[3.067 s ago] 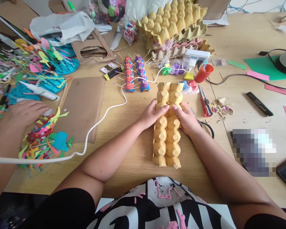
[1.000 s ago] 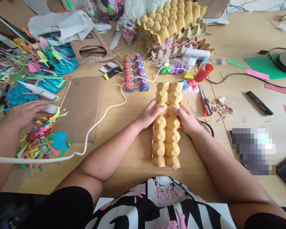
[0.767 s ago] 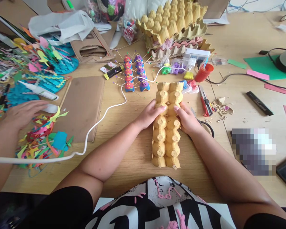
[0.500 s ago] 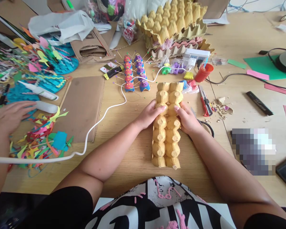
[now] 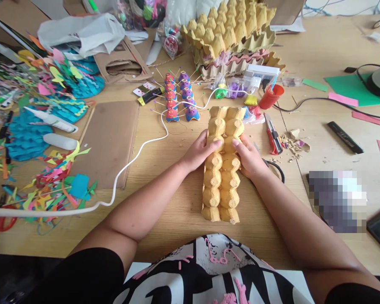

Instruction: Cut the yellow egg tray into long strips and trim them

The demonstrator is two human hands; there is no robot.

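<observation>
A yellow egg carton strip (image 5: pixel 221 169), two cups wide with its bumps facing up, is held over the table in front of me. My left hand (image 5: pixel 200 153) grips its left edge, thumb on top and fingers hidden behind. On the opposite edge, my right hand (image 5: pixel 249 157) holds it the same way. Beyond the strip stand a red painted carton caterpillar (image 5: pixel 171 99) and a purple painted carton caterpillar (image 5: pixel 187 99), with thin sticks poking out of their sides. Scissor handles (image 5: pixel 277 169) show partly behind my right hand.
A white cord (image 5: pixel 139 152) crosses the table at left. Around are a cardboard sheet (image 5: pixel 109 143), colourful paper scraps (image 5: pixel 55 185), glue bottles (image 5: pixel 52 120), a box cutter (image 5: pixel 272 137), a red cup (image 5: pixel 271 97), a black marker (image 5: pixel 345 137) and stacked egg trays (image 5: pixel 231 31).
Another person's hand at the left has withdrawn from the white bottle and out of view, uncovering red-handled scissors. The strip's far end has tilted slightly; my hands keep their grip.
</observation>
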